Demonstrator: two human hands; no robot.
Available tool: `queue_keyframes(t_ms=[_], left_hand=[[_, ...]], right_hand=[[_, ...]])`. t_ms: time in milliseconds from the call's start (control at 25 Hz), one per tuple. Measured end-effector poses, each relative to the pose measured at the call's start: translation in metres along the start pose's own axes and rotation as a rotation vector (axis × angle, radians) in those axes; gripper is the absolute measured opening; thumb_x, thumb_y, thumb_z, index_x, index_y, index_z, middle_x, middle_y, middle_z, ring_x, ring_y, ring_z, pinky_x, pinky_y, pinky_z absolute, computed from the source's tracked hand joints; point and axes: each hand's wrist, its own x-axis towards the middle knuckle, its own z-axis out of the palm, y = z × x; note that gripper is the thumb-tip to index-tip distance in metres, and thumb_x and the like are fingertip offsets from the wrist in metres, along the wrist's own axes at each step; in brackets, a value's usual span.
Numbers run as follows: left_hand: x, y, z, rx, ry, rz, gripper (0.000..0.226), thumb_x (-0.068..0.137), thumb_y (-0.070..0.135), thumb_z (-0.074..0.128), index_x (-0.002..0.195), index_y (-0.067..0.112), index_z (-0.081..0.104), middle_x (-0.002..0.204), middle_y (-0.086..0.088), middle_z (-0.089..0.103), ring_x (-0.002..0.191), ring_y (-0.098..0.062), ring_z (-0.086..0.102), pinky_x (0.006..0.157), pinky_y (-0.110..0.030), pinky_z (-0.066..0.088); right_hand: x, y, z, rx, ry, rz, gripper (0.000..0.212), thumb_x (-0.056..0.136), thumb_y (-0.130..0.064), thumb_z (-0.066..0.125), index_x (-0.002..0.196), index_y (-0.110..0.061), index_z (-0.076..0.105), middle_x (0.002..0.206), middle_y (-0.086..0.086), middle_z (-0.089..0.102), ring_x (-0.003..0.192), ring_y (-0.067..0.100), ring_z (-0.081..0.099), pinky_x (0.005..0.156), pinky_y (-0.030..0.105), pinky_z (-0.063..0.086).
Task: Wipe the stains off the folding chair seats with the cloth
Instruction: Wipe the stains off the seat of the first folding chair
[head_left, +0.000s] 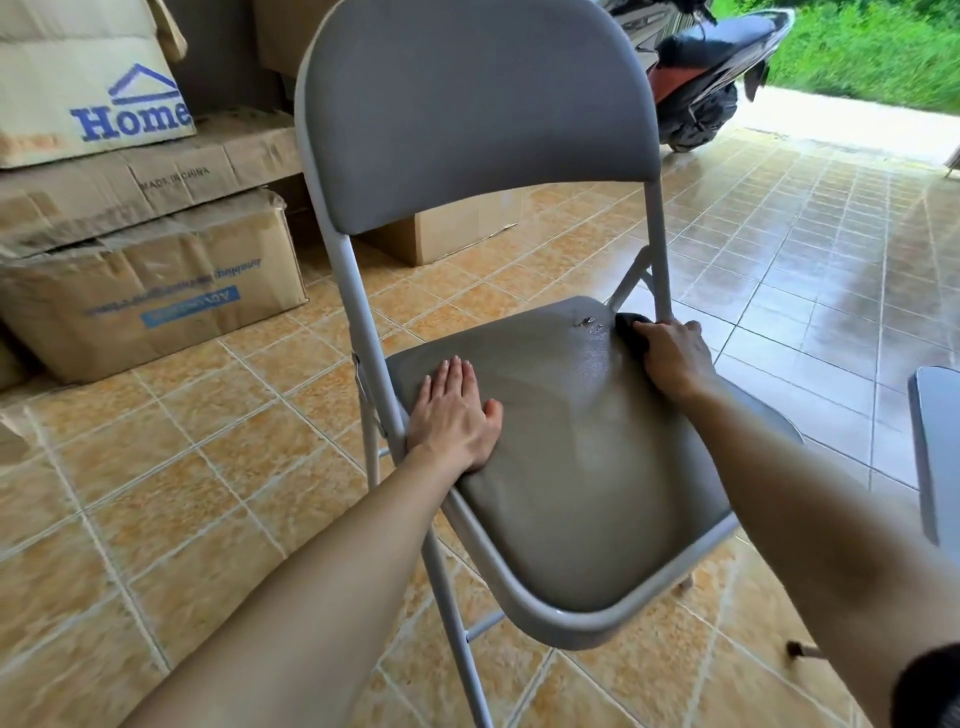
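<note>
— Where would you say you're standing?

— You're on a covered porch or carport of a home. The tiled floor (779, 249) under you is glossy orange-tan and runs out to open daylight and a strip of grass (872, 52).

— What else tells you that?

— A parked scooter (701, 78) sits at the open edge, and worn cardboard boxes (140, 280) are stacked to your left, one printed "Home". You're facing a grey folding chair (483, 130), the kind kept in household storage.
</note>
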Motion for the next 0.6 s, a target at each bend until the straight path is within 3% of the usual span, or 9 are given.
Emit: queue_keyframes(t_ms=[80, 160, 320, 440, 520, 600], left_hand=[[0.001, -0.001, 0.001, -0.009, 0.005, 0.001, 0.070, 0.096, 0.041, 0.022, 0.155, 0.008, 0.002, 0.164, -0.007, 0.000, 0.152, -0.017, -0.001, 0.124, -0.035, -0.002], [0.001, -0.001, 0.004, -0.002, 0.004, 0.000, 0.070, 0.096, 0.041, 0.023, 0.155, 0.008, 0.003, 0.164, -0.007, 0.000, 0.152, -0.017, -0.001, 0.124, -0.035, -0.002], [0.003, -0.001, 0.006, 0.030, 0.011, -0.010, 0.071, 0.097, 0.044, 0.023, 0.155, 0.008, 0.004, 0.164, -0.005, -0.001, 0.152, -0.017, -0.003, 0.124, -0.036, -0.002], [0.002, 0.000, 0.008, 0.032, 0.013, -0.017, 0.071, 0.096, 0.044, 0.023, 0.155, 0.009, 0.004, 0.164, -0.005, -0.001, 0.152, -0.015, -0.003, 0.124, -0.035, -0.002], [0.003, -0.001, 0.008, 0.014, 0.023, -0.013, 0.070, 0.096, 0.043, 0.022, 0.155, 0.010, 0.004, 0.164, -0.004, -0.001, 0.152, -0.015, -0.003, 0.124, -0.035, -0.002], [0.004, -0.002, 0.008, 0.001, 0.024, -0.009, 0.070, 0.096, 0.042, 0.022, 0.155, 0.011, 0.002, 0.164, -0.003, -0.002, 0.152, -0.014, -0.003, 0.124, -0.035, -0.003]], right_hand=[[0.008, -0.017, 0.003, 0.116, 0.017, 0.118, 0.041, 0.090, -0.006, 0.038, 0.114, -0.024, 0.065, 0.115, 0.021, 0.058, 0.112, 0.043, 0.044, 0.088, 0.042, 0.043], [0.004, -0.044, 0.010, 0.191, 0.054, 0.067, 0.041, 0.087, -0.005, 0.043, 0.113, -0.027, 0.068, 0.118, 0.018, 0.064, 0.111, 0.041, 0.053, 0.092, 0.040, 0.045], [-0.018, -0.107, 0.024, 0.294, -0.061, -0.444, 0.048, 0.085, -0.007, 0.056, 0.128, -0.028, 0.061, 0.130, 0.006, 0.064, 0.115, 0.029, 0.059, 0.100, 0.037, 0.046], [-0.002, -0.121, 0.029, 0.150, -0.057, -0.638, 0.045, 0.093, -0.012, 0.050, 0.135, -0.028, 0.055, 0.136, 0.005, 0.056, 0.113, 0.031, 0.048, 0.098, 0.038, 0.041], [0.028, -0.104, 0.034, 0.047, -0.014, -0.593, 0.046, 0.096, -0.012, 0.044, 0.137, -0.030, 0.051, 0.134, 0.006, 0.055, 0.112, 0.033, 0.043, 0.094, 0.041, 0.040], [0.060, -0.075, 0.035, -0.054, -0.039, -0.411, 0.045, 0.098, -0.012, 0.037, 0.137, -0.029, 0.049, 0.130, 0.010, 0.052, 0.117, 0.037, 0.040, 0.095, 0.046, 0.040]])
